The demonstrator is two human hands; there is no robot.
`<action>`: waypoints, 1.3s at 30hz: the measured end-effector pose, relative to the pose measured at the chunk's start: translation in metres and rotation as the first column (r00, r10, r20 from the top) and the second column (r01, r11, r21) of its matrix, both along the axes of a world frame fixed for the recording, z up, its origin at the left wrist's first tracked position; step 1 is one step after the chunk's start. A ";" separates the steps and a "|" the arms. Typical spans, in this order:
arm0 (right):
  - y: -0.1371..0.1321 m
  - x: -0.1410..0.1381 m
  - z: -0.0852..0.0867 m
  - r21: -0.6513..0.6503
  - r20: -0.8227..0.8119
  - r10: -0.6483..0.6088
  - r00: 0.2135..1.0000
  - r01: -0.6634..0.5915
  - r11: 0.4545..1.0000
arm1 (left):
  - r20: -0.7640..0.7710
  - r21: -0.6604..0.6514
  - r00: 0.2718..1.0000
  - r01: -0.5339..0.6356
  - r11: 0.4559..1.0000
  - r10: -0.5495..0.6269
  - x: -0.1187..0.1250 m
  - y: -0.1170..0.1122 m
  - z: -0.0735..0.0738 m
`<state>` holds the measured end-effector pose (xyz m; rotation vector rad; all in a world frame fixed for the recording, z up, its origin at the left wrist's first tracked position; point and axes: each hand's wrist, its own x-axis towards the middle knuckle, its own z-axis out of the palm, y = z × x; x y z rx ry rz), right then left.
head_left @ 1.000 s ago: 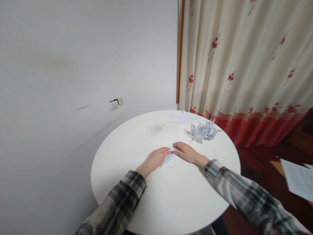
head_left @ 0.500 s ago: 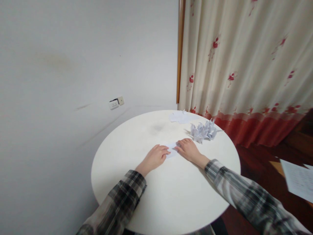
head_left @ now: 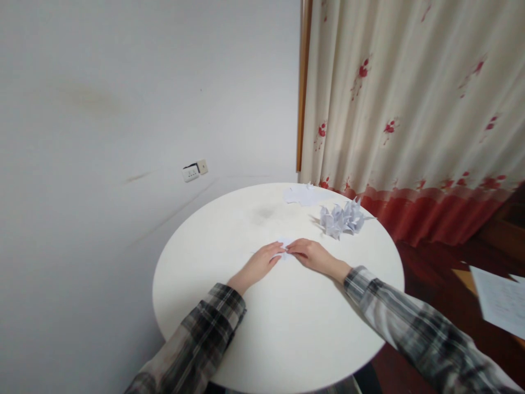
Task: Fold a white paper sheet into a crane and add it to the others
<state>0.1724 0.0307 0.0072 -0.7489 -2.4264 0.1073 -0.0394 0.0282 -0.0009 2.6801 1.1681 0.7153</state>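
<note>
A small piece of white folded paper (head_left: 284,241) lies on the round white table (head_left: 303,328), mostly covered by my fingers. From the left, my left hand (head_left: 262,261) holds it down, fingertips on top and thumb at the near edge. My right hand (head_left: 315,255) pinches the paper's right part, its fingers drawn together and nearly meeting the left fingertips. The exact fold under the fingers is hidden. Beyond my right hand stands a cluster of several folded paper figures (head_left: 341,220) with pointed tips.
Flat white paper (head_left: 301,195) lies at the table's far edge, with a small folded piece on it. A wall with a socket (head_left: 190,173) is behind on the left, a floral curtain (head_left: 410,109) on the right. Written sheets (head_left: 498,301) lie at the far right.
My right hand has shifted left and turned, bringing its fingertips close to the left ones. Less of the paper shows between the hands. The left hand has barely moved.
</note>
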 end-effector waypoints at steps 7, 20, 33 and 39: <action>0.000 0.000 0.002 0.003 0.035 0.033 0.999 -0.033 0.999 | 0.011 0.074 0.999 0.035 0.997 -0.036 0.001 -0.006 0.004; -0.002 -0.002 0.003 0.069 0.095 0.004 0.995 -0.011 0.998 | 0.058 -0.048 0.997 0.044 0.998 -0.041 0.001 -0.004 0.008; -0.006 -0.007 0.005 0.011 0.040 -0.083 0.996 0.083 0.996 | 0.119 -0.035 0.993 0.028 0.999 -0.023 0.001 -0.002 0.004; -0.008 -0.013 0.006 -0.005 0.020 -0.106 0.994 0.106 0.994 | 0.151 -0.028 0.989 0.006 1.000 -0.002 0.005 0.001 0.006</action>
